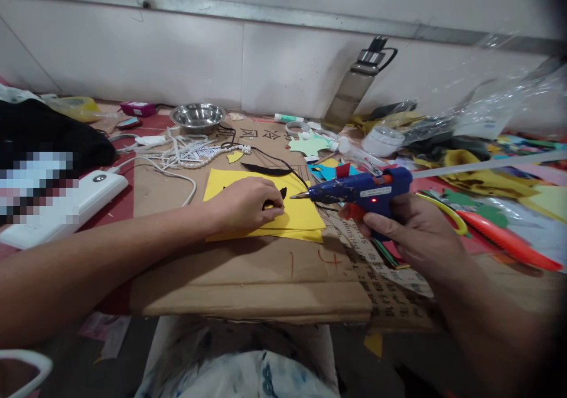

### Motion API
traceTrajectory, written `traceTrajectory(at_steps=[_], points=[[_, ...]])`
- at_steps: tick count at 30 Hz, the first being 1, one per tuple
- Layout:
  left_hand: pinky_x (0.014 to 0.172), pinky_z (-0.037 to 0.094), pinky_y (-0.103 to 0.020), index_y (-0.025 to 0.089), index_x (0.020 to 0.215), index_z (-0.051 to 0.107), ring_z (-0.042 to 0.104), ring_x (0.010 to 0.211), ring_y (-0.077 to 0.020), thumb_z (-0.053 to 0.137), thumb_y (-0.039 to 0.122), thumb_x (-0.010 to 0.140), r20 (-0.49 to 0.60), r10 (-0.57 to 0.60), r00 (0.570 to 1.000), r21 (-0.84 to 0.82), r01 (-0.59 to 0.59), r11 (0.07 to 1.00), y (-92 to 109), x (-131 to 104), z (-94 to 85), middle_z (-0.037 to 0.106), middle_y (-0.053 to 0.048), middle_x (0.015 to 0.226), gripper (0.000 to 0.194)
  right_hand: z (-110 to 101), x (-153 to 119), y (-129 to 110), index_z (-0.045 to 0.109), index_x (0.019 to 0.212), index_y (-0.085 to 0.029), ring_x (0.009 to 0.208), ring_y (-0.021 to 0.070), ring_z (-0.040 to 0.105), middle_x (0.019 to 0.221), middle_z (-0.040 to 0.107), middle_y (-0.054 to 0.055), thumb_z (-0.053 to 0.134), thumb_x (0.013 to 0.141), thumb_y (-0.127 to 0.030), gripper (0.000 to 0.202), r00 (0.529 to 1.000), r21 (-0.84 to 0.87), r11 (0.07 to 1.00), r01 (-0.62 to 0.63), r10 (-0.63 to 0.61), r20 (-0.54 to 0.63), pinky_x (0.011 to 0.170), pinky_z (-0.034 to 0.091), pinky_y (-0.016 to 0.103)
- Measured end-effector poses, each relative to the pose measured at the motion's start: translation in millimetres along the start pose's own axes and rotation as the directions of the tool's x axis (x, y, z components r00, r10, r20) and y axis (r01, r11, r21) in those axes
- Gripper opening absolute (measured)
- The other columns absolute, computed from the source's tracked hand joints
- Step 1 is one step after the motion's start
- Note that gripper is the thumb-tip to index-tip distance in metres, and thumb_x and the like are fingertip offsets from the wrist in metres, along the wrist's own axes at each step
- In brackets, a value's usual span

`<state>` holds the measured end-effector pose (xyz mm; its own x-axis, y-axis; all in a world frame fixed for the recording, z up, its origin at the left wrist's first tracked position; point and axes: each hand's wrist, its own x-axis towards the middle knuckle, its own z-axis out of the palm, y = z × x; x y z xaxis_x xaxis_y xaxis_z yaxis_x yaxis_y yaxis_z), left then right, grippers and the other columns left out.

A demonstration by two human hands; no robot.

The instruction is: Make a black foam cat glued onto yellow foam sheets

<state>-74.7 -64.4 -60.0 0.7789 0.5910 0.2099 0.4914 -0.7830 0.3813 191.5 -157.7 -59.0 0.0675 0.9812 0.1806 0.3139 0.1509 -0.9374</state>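
My right hand (414, 227) is wrapped around the handle of a blue hot glue gun (354, 190). A small red light glows on its side, and a clear glue stick (482, 166) sticks out of its back. The metal nozzle points left, close to the fingers of my left hand (250, 202). That hand rests on stacked yellow sheets (301, 212), its fingers closed on a small black cut-out piece (283, 193), mostly hidden by the hand. Beyond it lies a longer black cut-out strip (264, 169), across the top edge of the yellow sheets.
Cardboard (248, 274) covers the table. At the left are a white power strip (66, 209) and cables; behind, a steel bowl (197, 116). A grey bottle (354, 85) leans against the wall. An orange utility knife (509, 240) and paper scraps lie right.
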Motion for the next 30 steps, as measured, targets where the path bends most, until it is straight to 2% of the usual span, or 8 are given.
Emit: traceTrajectory(at_steps=[4,7,10,13,17,19,24,30], points=[[0.062,0.041,-0.023,0.016,0.082,0.075,0.06,0.064,-0.012,0.062,0.027,0.086,-0.061,-0.137,0.989,-0.188,0.123,0.974,-6.3,3.0,-1.7,0.072,-0.002,0.073,0.017,2.9,-2.1,0.5,0.068,0.092,-0.023,0.074,0.0225,0.066,0.081,0.072,0.003,0.072,0.072,-0.058,0.04,0.999,-0.261,0.964,0.048,-0.05,-0.003,0.069,0.055,0.038],[0.058,0.04,-0.021,0.015,0.079,0.075,0.055,0.057,-0.0092,0.062,0.029,0.085,-0.063,-0.205,0.977,-0.302,0.177,0.937,-8.9,4.0,-3.5,0.069,0.0,0.066,0.019,7.3,-4.2,-1.3,0.068,0.103,-0.021,0.088,0.0299,0.068,0.099,0.074,0.009,0.063,0.079,-0.058,0.044,0.995,-0.482,0.871,0.095,-0.074,0.062,0.078,0.053,0.047],[0.056,0.039,-0.021,0.015,0.077,0.074,0.053,0.055,-0.0084,0.062,0.029,0.085,-0.06,-0.252,0.966,-0.349,0.216,0.912,-7.0,4.1,-4.6,0.068,0.0,0.065,0.021,13.2,-5.8,-4.0,0.066,0.109,-0.02,0.092,0.0318,0.067,0.103,0.073,0.011,0.057,0.085,-0.051,0.04,0.986,-0.592,0.789,0.166,-0.115,0.122,0.08,0.052,0.048],[0.055,0.039,-0.021,0.014,0.079,0.074,0.053,0.057,-0.0088,0.061,0.029,0.086,-0.074,-0.267,0.961,-0.371,0.222,0.902,-5.2,4.8,-3.6,0.068,-0.001,0.068,0.021,19.2,-7.0,-4.4,0.064,0.107,-0.022,0.087,0.0291,0.066,0.099,0.072,0.01,0.055,0.088,-0.043,0.029,0.973,-0.631,0.741,0.229,-0.178,0.145,0.074,0.051,0.041],[0.059,0.042,-0.022,0.013,0.083,0.073,0.058,0.062,-0.0103,0.061,0.027,0.086,-0.097,-0.283,0.954,-0.389,0.226,0.893,-7.2,6.7,-0.2,0.07,-0.003,0.072,0.019,25.0,-8.1,-0.8,0.059,0.084,-0.022,0.068,0.0248,0.059,0.078,0.066,0.009,0.055,0.085,-0.037,0.015,0.968,-0.695,0.677,0.242,-0.217,0.127,0.059,0.042,0.035],[0.06,0.044,-0.022,0.013,0.084,0.073,0.059,0.064,-0.0109,0.061,0.027,0.087,-0.103,-0.285,0.953,-0.389,0.225,0.893,-8.9,7.3,1.2,0.071,-0.004,0.074,0.018,27.3,-8.3,0.0,0.055,0.079,-0.022,0.065,0.0232,0.056,0.074,0.063,0.008,0.055,0.084,-0.035,0.014,0.967,-0.705,0.665,0.246,-0.216,0.134,0.058,0.039,0.033],[0.061,0.043,-0.022,0.013,0.085,0.073,0.06,0.063,-0.0104,0.062,0.027,0.087,-0.12,-0.275,0.954,-0.367,0.215,0.905,-11.9,7.2,3.9,0.072,-0.003,0.075,0.018,33.8,-7.2,-3.5,0.055,0.081,-0.022,0.062,0.0208,0.053,0.072,0.063,0.007,0.052,0.085,-0.035,0.015,0.967,-0.725,0.643,0.248,-0.214,0.141,0.056,0.034,0.031],[0.063,0.046,-0.021,0.013,0.084,0.072,0.063,0.066,-0.0111,0.061,0.027,0.087,-0.118,-0.285,0.951,-0.422,0.212,0.882,-12.8,6.7,6.2,0.073,-0.004,0.077,0.018,39.0,-6.1,-5.9,0.053,0.075,-0.022,0.056,0.0178,0.049,0.066,0.061,0.006,0.051,0.084,-0.034,0.015,0.955,-0.763,0.585,0.275,-0.258,0.146,0.051,0.029,0.028]])
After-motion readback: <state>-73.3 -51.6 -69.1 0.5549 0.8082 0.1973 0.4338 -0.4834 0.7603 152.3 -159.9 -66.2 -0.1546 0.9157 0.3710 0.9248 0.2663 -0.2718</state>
